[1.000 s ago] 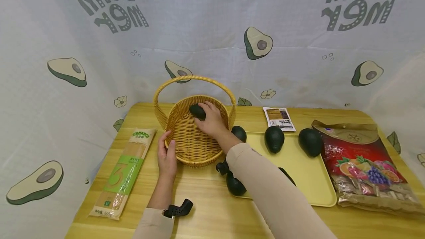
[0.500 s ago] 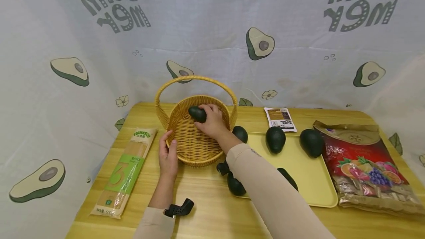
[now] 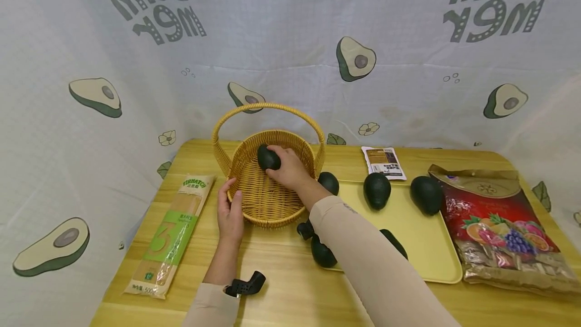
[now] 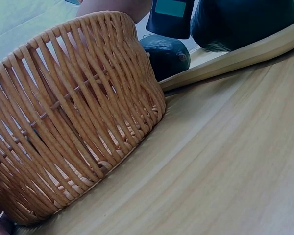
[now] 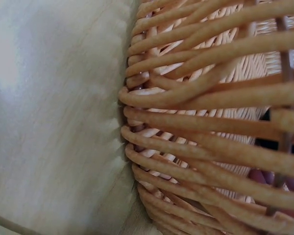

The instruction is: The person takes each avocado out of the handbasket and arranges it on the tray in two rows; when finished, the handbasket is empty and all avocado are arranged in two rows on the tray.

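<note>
My right hand reaches into a yellow wicker basket with a tall arched handle and grips a dark green avocado by its right side. The avocado is toward the back of the basket, over the woven bottom. My left hand holds the basket's front left side, fingertips at the rim and thumb pointing up. In the left wrist view the basket wall stands on the wooden table. Through the weave in the right wrist view, a bit of dark green and some fingers show.
Right of the basket lies a yellow tray with several avocados, some partly behind my right forearm. A red and gold fruit-printed bag overlaps its right side. A small packet lies behind it. Spaghetti in a pack lies at left.
Within the basket, the avocado has turned from lying sideways to a more upright tilt, and my right fingers have shifted slightly around it. My left hand stays at the basket.
</note>
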Demonstrator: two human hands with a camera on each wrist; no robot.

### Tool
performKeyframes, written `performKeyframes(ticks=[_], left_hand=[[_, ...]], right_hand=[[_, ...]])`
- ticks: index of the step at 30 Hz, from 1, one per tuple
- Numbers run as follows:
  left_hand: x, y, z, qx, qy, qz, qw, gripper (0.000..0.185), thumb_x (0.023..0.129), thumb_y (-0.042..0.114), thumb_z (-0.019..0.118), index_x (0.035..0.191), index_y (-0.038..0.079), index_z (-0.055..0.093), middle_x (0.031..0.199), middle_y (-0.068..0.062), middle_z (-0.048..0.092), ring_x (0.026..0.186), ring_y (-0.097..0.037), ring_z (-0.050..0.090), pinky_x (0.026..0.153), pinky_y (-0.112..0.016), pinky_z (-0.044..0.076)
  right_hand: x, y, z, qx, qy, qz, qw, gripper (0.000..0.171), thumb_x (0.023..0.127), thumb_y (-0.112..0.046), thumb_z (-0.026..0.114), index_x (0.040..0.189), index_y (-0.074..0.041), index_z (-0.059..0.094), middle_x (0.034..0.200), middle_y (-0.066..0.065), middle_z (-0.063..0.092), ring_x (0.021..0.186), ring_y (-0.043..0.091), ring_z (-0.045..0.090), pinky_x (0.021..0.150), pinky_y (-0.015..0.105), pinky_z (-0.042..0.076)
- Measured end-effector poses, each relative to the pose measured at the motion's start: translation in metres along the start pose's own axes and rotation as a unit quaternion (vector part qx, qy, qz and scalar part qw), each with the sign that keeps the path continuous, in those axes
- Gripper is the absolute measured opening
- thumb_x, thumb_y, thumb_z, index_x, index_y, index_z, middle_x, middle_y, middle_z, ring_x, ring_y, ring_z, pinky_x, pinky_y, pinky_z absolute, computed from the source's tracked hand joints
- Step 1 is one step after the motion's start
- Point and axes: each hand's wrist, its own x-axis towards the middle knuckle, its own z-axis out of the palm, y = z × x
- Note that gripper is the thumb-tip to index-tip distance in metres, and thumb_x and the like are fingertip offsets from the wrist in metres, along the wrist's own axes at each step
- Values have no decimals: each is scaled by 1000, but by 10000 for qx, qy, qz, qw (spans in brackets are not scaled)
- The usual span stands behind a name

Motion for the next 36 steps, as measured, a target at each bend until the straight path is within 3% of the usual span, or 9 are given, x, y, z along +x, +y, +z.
performKeyframes(ticks=[11, 18, 29, 36], left_hand=[[0, -3, 0, -27, -14, -1, 10000, 38, 107, 9, 44, 144, 0, 45, 154, -11, 40, 143, -28, 36, 104, -19, 34], [0, -3, 0, 8, -32, 34, 10000, 39, 107, 13, 44, 145, 2, 45, 154, -12, 40, 143, -30, 37, 104, -20, 35], [0, -3, -2, 168, -17, 34, 9999, 39, 108, 13, 44, 144, 1, 45, 158, -11, 37, 150, -24, 27, 119, -47, 22], [-2, -1, -1, 209, -10, 8, 9998, 40, 108, 14, 44, 145, -1, 43, 160, -11, 35, 153, -25, 23, 122, -54, 18]], right_hand=[[-3, -1, 0, 133, -215, -261, 9993, 64, 94, -32, 75, 150, -25, 45, 147, 14, 52, 130, 35, 56, 106, 51, 48], [-7, -6, -6, 453, 178, -415, 9980, 68, 93, -34, 74, 152, -28, 43, 144, 15, 46, 124, 37, 58, 102, 53, 51], [-30, -36, -20, 688, 375, -627, 9950, 67, 92, -35, 74, 152, -28, 45, 144, 15, 47, 118, 35, 61, 94, 52, 55], [-58, -56, -33, 632, 357, -625, 9954, 65, 91, -33, 75, 150, -26, 48, 140, 15, 50, 112, 32, 63, 89, 47, 57]])
